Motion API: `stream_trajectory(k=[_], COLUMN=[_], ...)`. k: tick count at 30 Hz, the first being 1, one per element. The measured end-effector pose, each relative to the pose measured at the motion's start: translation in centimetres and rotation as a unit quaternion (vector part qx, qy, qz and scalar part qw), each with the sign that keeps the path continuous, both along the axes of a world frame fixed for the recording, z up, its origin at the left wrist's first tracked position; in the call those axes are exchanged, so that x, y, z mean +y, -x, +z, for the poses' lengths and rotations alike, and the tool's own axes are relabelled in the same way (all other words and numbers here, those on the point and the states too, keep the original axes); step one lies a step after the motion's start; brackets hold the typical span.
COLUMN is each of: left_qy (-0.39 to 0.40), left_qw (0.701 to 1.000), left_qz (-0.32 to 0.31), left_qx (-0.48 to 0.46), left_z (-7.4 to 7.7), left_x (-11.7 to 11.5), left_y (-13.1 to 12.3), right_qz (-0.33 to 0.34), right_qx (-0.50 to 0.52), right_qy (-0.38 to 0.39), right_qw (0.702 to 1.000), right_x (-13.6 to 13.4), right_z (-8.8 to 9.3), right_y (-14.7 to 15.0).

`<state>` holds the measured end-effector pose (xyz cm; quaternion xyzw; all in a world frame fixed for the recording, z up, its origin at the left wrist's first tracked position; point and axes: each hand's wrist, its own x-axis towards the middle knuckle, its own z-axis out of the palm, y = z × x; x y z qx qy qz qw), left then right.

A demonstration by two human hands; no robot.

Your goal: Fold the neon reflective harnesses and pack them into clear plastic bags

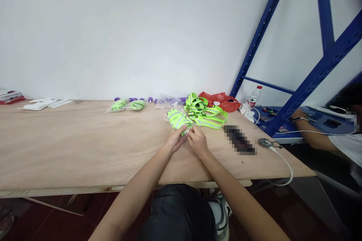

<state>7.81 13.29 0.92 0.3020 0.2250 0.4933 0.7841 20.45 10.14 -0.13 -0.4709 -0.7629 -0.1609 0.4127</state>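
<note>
Both my hands pinch the near edge of a clear plastic bag (pixel 177 118) that holds a folded neon-yellow reflective strap. My left hand (pixel 175 139) is closed on the bag's left part, and my right hand (pixel 197 141) grips the edge just beside it. The fingertips almost meet, and they hide part of the bag's opening. Right behind the bag lies a loose heap of neon-yellow reflective straps (pixel 207 115) with dark buckles. Farther left, two bagged straps, one bag (pixel 118 105) and another bag (pixel 136 105), rest side by side on the wooden table (pixel 85 147).
Small purple pieces (pixel 150 99) and clear bags (pixel 166 101) line the wall. A red plastic bag (pixel 222 101), bottle (pixel 254 97), blurred dark object (pixel 240 141) and cabled round device (pixel 265 142) are rightward. A blue rack (pixel 299 79) stands before a co-worker's arm (pixel 313 133). White papers (pixel 42 104) lie left.
</note>
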Motion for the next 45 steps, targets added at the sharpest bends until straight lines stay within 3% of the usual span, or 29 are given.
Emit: stream_trajectory(k=[5, 10, 21, 28, 31, 33, 36, 39, 45], left_qy=[0.006, 0.0, -0.017, -0.039, -0.033, -0.056, -0.126, -0.181, -0.197], left_qw=[1.0, 0.998, 0.995, 0.988, 0.985, 0.983, 0.979, 0.971, 0.954], left_qz=[0.009, 0.057, 0.096, 0.123, 0.118, 0.114, 0.093, 0.071, 0.005], left_qx=[-0.011, -0.027, 0.024, 0.08, 0.124, 0.129, 0.131, 0.14, 0.226], left_z=[-0.1, 0.2, 0.1, 0.2, 0.3, 0.4, 0.6, 0.8, 0.7], left_x=[0.1, 0.0, -0.1, 0.5, 0.8, 0.8, 0.5, 0.1, 0.3], left_y=[0.0, -0.1, 0.1, 0.7, 1.3, 1.6, 1.5, 1.2, 1.7], right_qz=[0.025, 0.063, 0.091, 0.099, 0.049, 0.035, 0.085, 0.132, 0.201], right_qx=[-0.013, 0.017, 0.06, 0.184, 0.284, 0.369, 0.448, 0.449, 0.481], right_qy=[-0.006, 0.011, 0.061, 0.011, 0.022, 0.076, 0.203, 0.29, 0.309], right_qw=[1.0, 0.998, 0.992, 0.978, 0.957, 0.926, 0.867, 0.834, 0.796], right_x=[0.2, 0.2, 0.0, -0.4, -0.3, 0.0, 0.5, 0.7, 0.6], right_z=[-0.2, -0.1, 0.2, 1.0, 1.1, 0.9, 0.7, 0.6, 0.9], right_y=[0.1, 0.4, 0.7, 0.2, -0.5, -0.8, -1.0, -0.9, -1.1])
